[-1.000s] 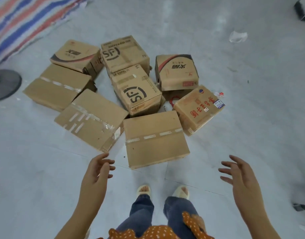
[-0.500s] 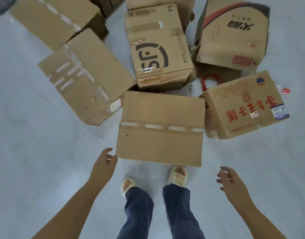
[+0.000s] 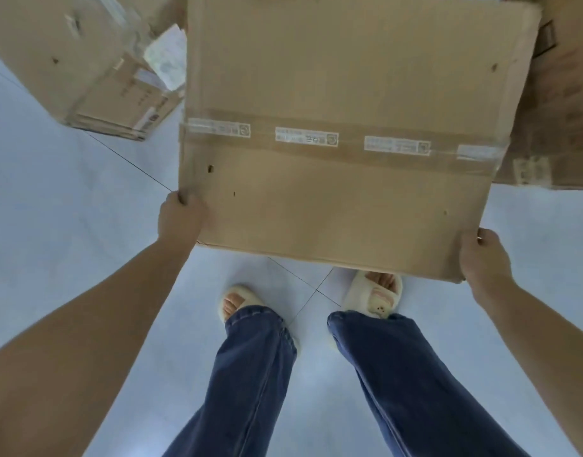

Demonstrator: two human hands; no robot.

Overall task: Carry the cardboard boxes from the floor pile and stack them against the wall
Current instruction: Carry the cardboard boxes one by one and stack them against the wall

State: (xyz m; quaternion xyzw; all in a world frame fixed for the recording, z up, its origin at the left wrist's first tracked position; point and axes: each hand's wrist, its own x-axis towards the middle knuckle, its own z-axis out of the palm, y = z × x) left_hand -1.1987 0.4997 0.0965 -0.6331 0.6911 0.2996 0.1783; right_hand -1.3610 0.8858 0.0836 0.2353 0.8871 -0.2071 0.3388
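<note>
A brown cardboard box (image 3: 342, 77) with a matt, slightly scuffed and pitted paper surface is sealed across its top by a strip of glossy clear plastic tape (image 3: 344, 140) bearing white printed patches. Two neighbouring cardboard boxes, one at the left (image 3: 69, 57) and one at the right (image 3: 553, 120), show the same dull brown finish, the left one with shiny tape and a paper label. The floor (image 3: 69, 209) is smooth, pale tile with a soft sheen. Dark blue denim jeans (image 3: 250, 374) look coarse-woven; the cream slippers (image 3: 372, 296) look soft and fuzzy.

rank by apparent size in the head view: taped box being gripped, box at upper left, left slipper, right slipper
1. taped box
2. box at upper left, partly cropped
3. the left slipper and right slipper look alike, both partly hidden
</note>
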